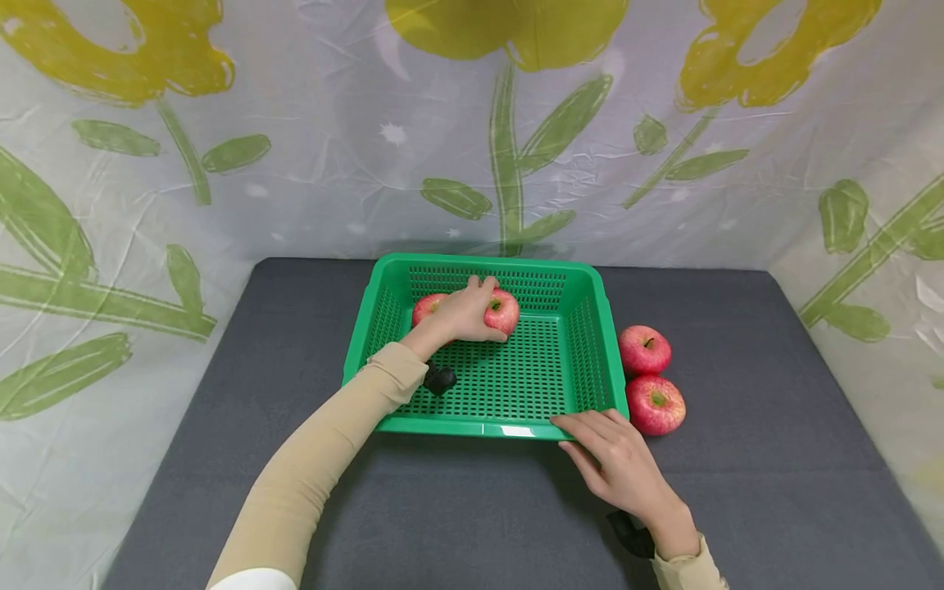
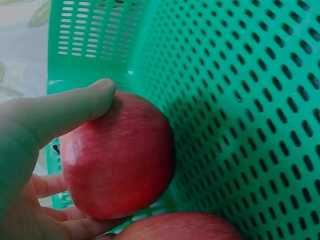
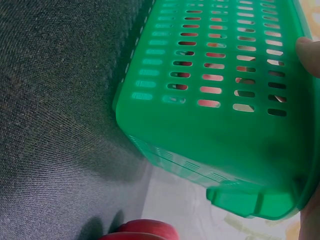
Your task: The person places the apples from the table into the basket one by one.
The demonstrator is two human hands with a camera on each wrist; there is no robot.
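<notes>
A dark grey table cover (image 1: 472,508) lies nearest, crossed by two forearms in beige sleeves (image 1: 310,459). A black device (image 1: 630,534) is worn at the right wrist.

Right hand (image 1: 619,460): at the near rim of the green basket (image 1: 442,426), by its right corner. The fingers lie close together over the rim and the thumb bears on the outer wall, pinching the edge between them.

Outside the basket, just beside its right wall, I note two red apples, the near apple (image 1: 656,405) in front of the far apple (image 1: 646,349).

The basket is rectangular, with slotted walls and floor, and sits upright on the cover. Left hand (image 1: 465,315): inside it, left of centre, thumb and fingers curled round a red apple (image 1: 506,315). Whether this held apple touches the floor, I cannot tell. Another apple (image 1: 426,307) lies to its left in the basket, partly hidden by the hand.

Behind the table hangs a pale sheet (image 1: 332,164) printed with yellow flowers (image 1: 575,33) and green leaves (image 1: 568,123).
</notes>
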